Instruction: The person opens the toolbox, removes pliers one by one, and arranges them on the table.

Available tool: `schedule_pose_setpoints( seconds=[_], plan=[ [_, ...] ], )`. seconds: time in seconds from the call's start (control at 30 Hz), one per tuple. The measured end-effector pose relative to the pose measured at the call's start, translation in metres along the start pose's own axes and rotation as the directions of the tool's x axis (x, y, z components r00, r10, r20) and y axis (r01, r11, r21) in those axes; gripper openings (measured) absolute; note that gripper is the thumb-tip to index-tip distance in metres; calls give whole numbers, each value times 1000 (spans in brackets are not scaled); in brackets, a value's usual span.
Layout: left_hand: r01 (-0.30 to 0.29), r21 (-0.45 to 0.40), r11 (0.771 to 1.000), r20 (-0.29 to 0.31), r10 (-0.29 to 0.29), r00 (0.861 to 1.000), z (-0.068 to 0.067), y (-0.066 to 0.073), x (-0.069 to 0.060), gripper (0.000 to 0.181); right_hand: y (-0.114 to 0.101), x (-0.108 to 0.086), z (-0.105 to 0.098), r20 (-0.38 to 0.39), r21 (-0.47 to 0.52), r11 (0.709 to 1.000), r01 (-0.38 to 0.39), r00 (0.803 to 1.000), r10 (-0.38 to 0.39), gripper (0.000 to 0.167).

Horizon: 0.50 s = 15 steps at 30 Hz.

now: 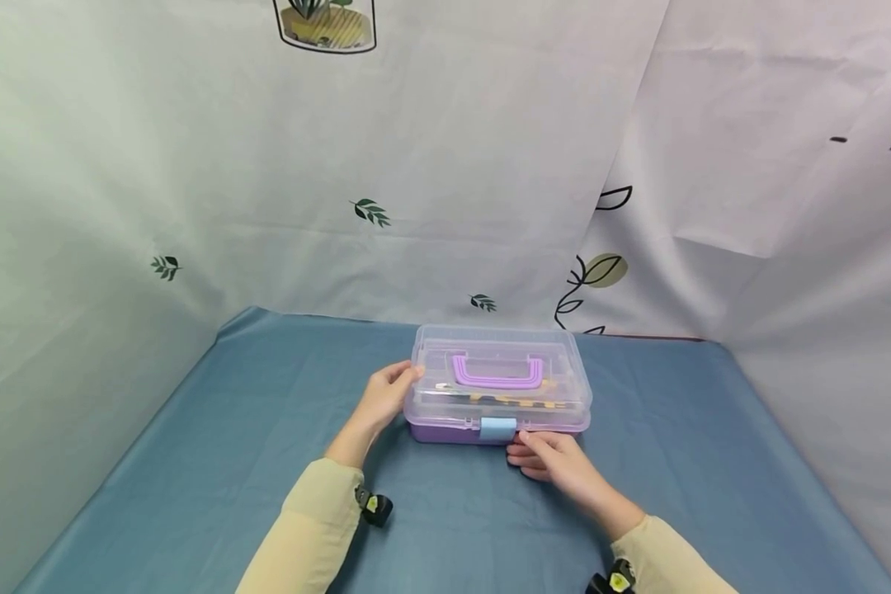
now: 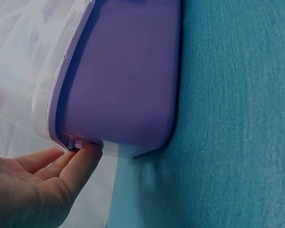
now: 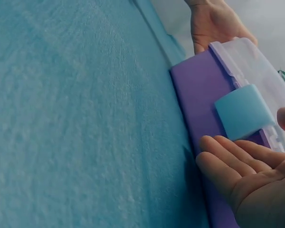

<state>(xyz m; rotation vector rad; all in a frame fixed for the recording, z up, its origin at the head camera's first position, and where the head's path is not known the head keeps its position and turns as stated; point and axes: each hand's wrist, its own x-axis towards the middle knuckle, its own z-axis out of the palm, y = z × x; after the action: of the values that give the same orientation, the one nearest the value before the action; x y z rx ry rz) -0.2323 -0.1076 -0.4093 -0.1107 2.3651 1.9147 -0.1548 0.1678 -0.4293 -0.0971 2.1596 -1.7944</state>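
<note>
A storage box (image 1: 431,433) with a purple base, a clear lid (image 1: 434,355), a purple carrying handle (image 1: 499,382) and a light blue latch (image 1: 498,428) sits on the blue cloth. The latch lies down over the front, and the lid is on the base. My left hand (image 1: 383,398) holds the box's left end, thumb on the lid and fingers behind the back corner under the rim, as the left wrist view shows. By the latch's right side, my right hand (image 3: 256,178) has its fingers extended against the purple front, thumb apart from them.
Yellow and dark items (image 1: 516,402) show through the clear lid, too blurred to name. Blue cloth (image 1: 267,429) covers the table. White patterned fabric (image 1: 416,165) hangs behind and at both sides, close beyond the box's back edge.
</note>
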Motion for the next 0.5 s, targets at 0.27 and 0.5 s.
schedule_pose_setpoints(
  seconds=[0.27, 0.5],
  plan=[
    [0, -8, 1000, 2, 0, 1000, 0, 1, 0, 64, 7, 5, 7, 30, 174, 976, -133, 991, 130, 69],
    [4, -2, 1000, 0, -4, 1000, -1, 1, -2, 64, 4, 9, 13, 70, 355, 912, -205, 979, 193, 76]
  ],
)
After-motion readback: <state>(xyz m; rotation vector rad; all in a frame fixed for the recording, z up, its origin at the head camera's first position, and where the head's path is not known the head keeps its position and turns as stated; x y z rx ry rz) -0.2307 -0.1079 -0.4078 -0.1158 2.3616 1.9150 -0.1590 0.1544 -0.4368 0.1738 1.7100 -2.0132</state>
